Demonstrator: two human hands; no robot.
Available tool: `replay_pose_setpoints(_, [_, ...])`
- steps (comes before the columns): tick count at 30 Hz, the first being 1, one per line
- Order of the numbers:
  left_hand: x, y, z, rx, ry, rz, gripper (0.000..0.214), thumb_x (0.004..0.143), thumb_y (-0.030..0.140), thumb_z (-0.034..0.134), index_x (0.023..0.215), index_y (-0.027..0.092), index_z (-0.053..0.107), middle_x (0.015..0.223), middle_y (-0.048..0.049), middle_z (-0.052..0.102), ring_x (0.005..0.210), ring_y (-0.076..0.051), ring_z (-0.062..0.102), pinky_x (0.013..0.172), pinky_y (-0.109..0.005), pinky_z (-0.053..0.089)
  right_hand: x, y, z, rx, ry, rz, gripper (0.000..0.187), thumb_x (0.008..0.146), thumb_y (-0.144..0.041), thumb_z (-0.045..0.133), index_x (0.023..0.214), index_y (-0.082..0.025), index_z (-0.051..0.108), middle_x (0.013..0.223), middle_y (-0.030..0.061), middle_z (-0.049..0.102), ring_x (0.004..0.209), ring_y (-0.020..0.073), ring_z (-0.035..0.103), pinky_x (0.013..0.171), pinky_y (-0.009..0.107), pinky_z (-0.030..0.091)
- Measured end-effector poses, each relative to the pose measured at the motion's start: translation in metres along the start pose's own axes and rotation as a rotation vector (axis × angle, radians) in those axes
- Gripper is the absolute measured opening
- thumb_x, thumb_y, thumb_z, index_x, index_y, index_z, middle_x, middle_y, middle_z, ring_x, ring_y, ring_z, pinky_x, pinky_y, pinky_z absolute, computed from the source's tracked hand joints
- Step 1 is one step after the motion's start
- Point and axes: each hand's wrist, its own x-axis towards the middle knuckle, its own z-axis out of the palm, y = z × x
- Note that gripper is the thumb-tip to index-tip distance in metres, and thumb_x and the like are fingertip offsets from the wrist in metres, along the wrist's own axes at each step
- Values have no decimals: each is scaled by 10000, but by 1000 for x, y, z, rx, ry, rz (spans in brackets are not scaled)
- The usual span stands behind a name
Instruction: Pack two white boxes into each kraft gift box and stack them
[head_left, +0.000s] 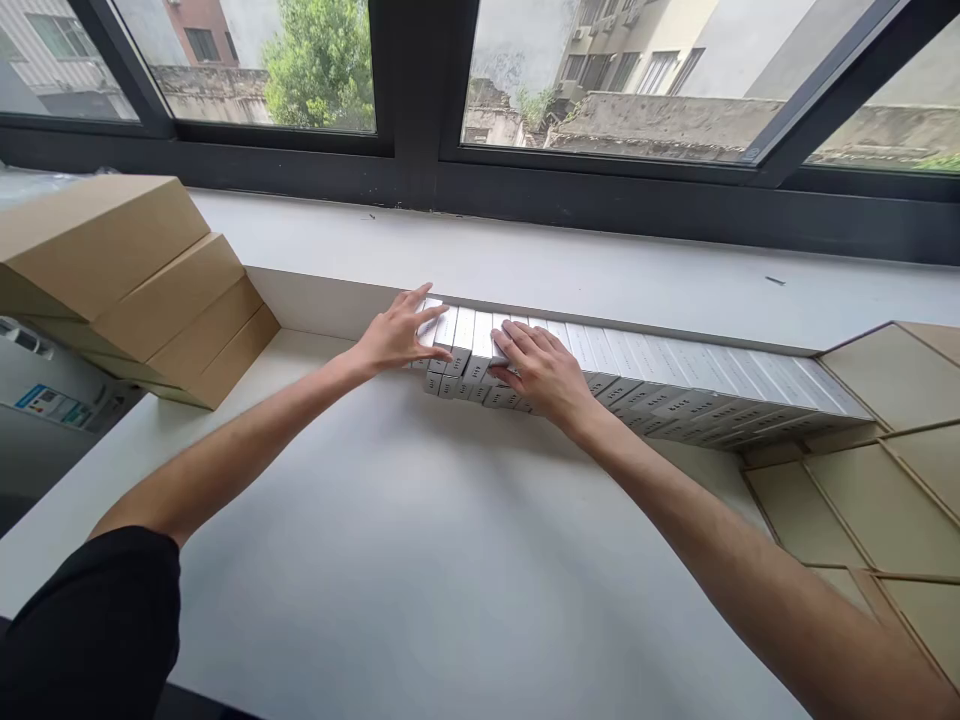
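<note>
A long row of small white boxes [675, 385] stands side by side on the white table [420, 560], against the low ledge under the window. My left hand [397, 335] lies at the row's left end, fingers stretched over the first boxes. My right hand [544, 370] rests flat on top of the boxes just to the right of it, fingers pointing left. Both hands press on the boxes and neither one wraps around a box.
A slanted stack of brown cardboard boxes [142, 280] leans at the far left. Flat brown cartons [870, 470] lie at the right edge. The white window sill [600, 270] and a black window frame [420, 170] run behind the row. A grey device [45, 400] stands at left.
</note>
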Motion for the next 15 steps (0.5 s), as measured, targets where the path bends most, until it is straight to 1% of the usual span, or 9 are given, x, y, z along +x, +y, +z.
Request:
replay_pose_setpoints(3, [-5,-27,-1,-95,-41,118,971,697,661,751,1514,273,399,1642,-143,223,1467,-387,253,1091,-588,423,0,2,0,23,-12,17,526,982,-405,508,1397,-83,511,1440,201,520,1326,333,485,1103,484,399])
replay_pose_setpoints(5, [-8,-38,2,-124,-46,190,964,710,595,776,1526,273,376,1634,-142,247,1476,-369,247,1136,-580,378,2,-3,-4,42,-1,13,589,962,-448,538,1421,-84,485,1462,224,488,1344,347,466,1112,515,382])
replay_pose_setpoints(8, [-8,-41,8,-114,5,230,904,736,502,786,1515,260,395,1608,-144,307,1462,-351,281,1146,-573,373,11,-20,-11,68,76,-47,663,954,-491,539,1467,-87,427,1510,247,417,1398,345,405,1151,541,322])
replay_pose_setpoints(10, [-8,-38,8,-95,39,232,875,730,477,797,1492,249,431,1580,-147,357,1440,-345,319,1136,-567,391,21,-33,-14,83,106,-109,599,976,-448,515,1456,-98,440,1509,237,424,1405,317,406,1168,523,300])
replay_pose_setpoints(12, [-9,-37,5,-72,42,224,872,700,473,823,1462,233,475,1554,-156,395,1421,-346,344,1128,-562,402,31,-40,-15,99,87,-148,504,992,-392,497,1411,-112,492,1467,224,481,1369,300,454,1166,520,301])
replay_pose_setpoints(15, [-16,-40,-3,-18,15,182,858,673,473,847,1424,210,525,1548,-168,402,1413,-342,349,1126,-558,406,38,-42,-14,121,25,-143,423,1000,-359,477,1351,-135,551,1413,208,539,1323,299,502,1143,536,325])
